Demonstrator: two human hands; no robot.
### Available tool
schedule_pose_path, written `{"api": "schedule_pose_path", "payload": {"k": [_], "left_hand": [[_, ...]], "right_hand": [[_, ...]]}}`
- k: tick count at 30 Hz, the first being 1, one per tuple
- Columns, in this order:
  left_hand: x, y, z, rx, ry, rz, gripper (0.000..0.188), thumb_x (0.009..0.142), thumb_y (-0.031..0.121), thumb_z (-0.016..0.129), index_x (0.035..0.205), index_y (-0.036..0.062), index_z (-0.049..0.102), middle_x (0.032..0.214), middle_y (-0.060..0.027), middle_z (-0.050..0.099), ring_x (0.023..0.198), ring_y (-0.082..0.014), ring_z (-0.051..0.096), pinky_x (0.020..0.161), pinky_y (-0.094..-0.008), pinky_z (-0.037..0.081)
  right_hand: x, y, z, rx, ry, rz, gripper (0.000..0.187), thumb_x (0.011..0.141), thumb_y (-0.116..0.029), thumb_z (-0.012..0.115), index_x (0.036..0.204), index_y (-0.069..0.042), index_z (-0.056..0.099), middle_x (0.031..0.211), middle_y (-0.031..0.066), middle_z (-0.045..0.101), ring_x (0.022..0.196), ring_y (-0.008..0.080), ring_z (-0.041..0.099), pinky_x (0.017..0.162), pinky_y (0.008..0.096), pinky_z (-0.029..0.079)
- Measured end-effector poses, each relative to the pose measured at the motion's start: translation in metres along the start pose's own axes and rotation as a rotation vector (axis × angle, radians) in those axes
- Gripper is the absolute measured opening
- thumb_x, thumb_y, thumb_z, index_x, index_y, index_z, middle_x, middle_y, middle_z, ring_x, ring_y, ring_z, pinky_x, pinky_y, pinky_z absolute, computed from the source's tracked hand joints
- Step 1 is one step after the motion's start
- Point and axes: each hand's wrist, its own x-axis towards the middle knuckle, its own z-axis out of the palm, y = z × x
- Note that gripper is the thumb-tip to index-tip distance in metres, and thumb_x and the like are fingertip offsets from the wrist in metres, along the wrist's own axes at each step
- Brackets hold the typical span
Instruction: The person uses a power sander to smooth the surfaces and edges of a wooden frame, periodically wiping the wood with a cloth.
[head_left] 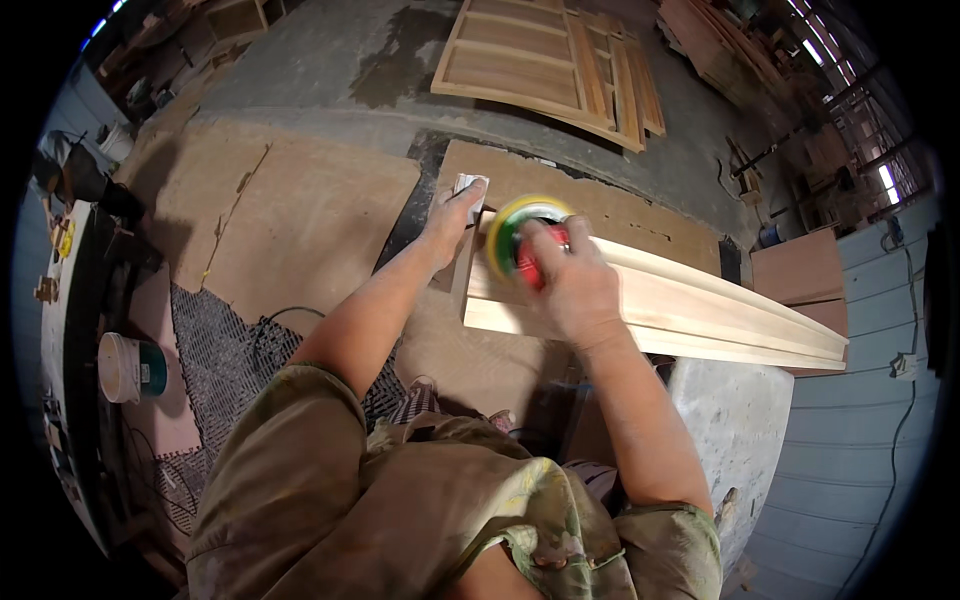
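My right hand (582,290) is wrapped round the red body of a round palm sander (507,236). Its disc has a yellow and green rim, is smeared by motion and is tipped up over the near end of a long pale wooden piece (680,305). That piece has stepped, grooved faces and runs off to the right. At its left end, my left hand (452,222) grips a small white block-like piece (466,184) between thumb and fingers. Whether this block touches the wooden piece cannot be told.
The long piece rests above a scuffed whitish surface (725,420). Wooden panel frames (530,65) lie stacked on the floor ahead. At left stand a white bucket (120,365) and a narrow bench (75,290). A dark cable (285,312) crosses black floor matting (225,345).
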Motion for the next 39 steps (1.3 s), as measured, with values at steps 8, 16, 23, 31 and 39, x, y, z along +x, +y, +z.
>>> {"api": "schedule_pose_path", "payload": {"k": [8,16,23,31,39], "left_hand": [[-0.002,-0.009,0.006,0.030,0.085,-0.048,0.037,0.089,0.039,0.064,0.103,0.0057,0.063,0.089,-0.0013,0.062,0.082,-0.0122,0.057,0.079,-0.0282,0.045],[0.004,-0.020,-0.005,-0.044,-0.060,-0.009,0.034,0.092,0.035,0.064,0.110,0.0061,0.061,0.101,-0.0045,0.065,0.093,-0.0153,0.063,0.082,-0.0313,0.049],[0.005,-0.019,-0.016,-0.116,0.105,-0.041,0.035,0.091,0.031,0.065,0.116,0.0062,0.059,0.113,-0.0084,0.061,0.100,-0.0166,0.058,0.089,-0.0333,0.047],[-0.015,-0.013,-0.010,0.020,0.155,0.114,0.049,0.094,0.043,0.054,0.077,-0.0019,0.064,0.072,-0.0119,0.066,0.066,-0.0198,0.063,0.063,-0.0323,0.051],[-0.006,-0.005,-0.015,0.004,0.075,0.059,0.049,0.096,0.045,0.049,0.072,0.0033,0.059,0.070,-0.0130,0.065,0.058,-0.0206,0.060,0.054,-0.0330,0.050]], "right_hand": [[0.040,-0.011,-0.032,0.069,-0.209,0.189,0.052,0.074,-0.025,0.074,0.120,-0.017,0.053,0.113,0.0167,0.054,0.096,0.0380,0.063,0.081,0.0461,0.054],[0.031,0.026,-0.050,0.091,-0.198,0.406,0.054,0.073,-0.030,0.076,0.121,-0.017,0.055,0.117,0.0148,0.054,0.103,0.0381,0.061,0.090,0.0467,0.050],[0.010,0.014,0.010,-0.027,0.143,-0.190,0.049,0.073,-0.021,0.072,0.120,-0.027,0.057,0.114,0.0149,0.056,0.088,0.0319,0.063,0.068,0.0387,0.056],[-0.071,0.136,-0.021,-0.143,0.210,-0.048,0.050,0.070,-0.024,0.076,0.117,-0.026,0.060,0.113,0.0151,0.058,0.084,0.0294,0.063,0.064,0.0357,0.056],[-0.148,0.338,-0.096,0.056,0.219,0.717,0.056,0.075,-0.024,0.078,0.122,-0.012,0.050,0.112,0.0174,0.053,0.103,0.0389,0.057,0.088,0.0448,0.049]]}}
